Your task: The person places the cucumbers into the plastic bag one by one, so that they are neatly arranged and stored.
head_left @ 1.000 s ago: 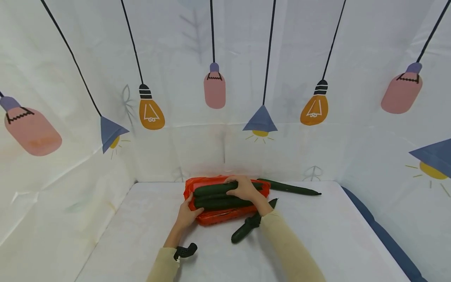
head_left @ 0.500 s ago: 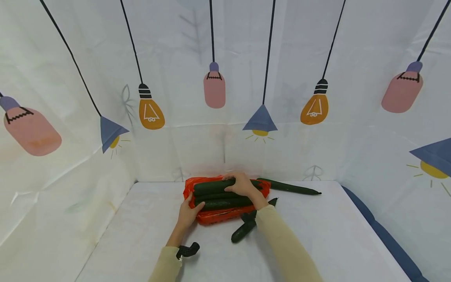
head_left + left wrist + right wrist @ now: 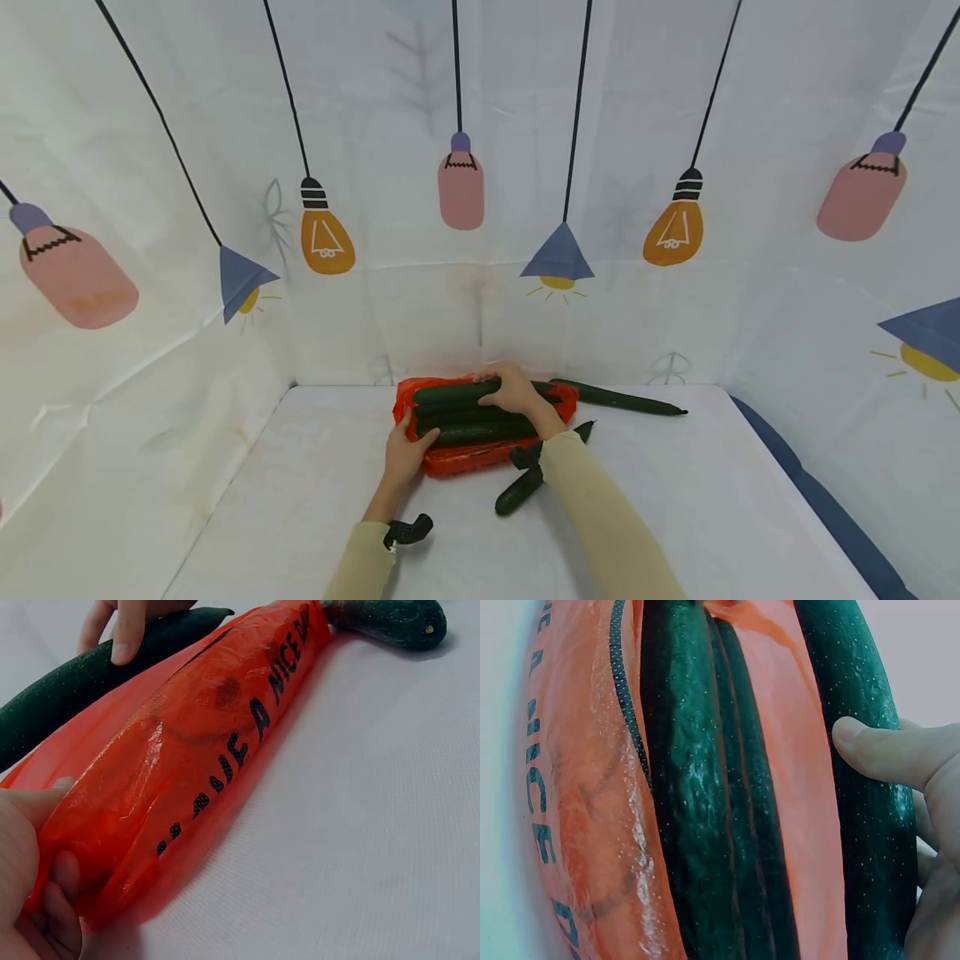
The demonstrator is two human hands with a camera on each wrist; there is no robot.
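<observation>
My right hand (image 3: 515, 390) pinched a cucumber (image 3: 448, 392); my left hand (image 3: 403, 455) gripped the red bag (image 3: 217, 727). Holding it taut seemed wisest.

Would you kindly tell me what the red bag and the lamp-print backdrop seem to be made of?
The bag looks like thin, glossy plastic film: it's crinkled, glinting and partly see-through.
The backdrop: perhaps plastic sheeting or coated cloth, given its creases and faint sheen.

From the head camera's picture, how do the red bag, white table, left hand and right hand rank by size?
1. White table
2. Red bag
3. Left hand and right hand: too alike to rank.
</observation>
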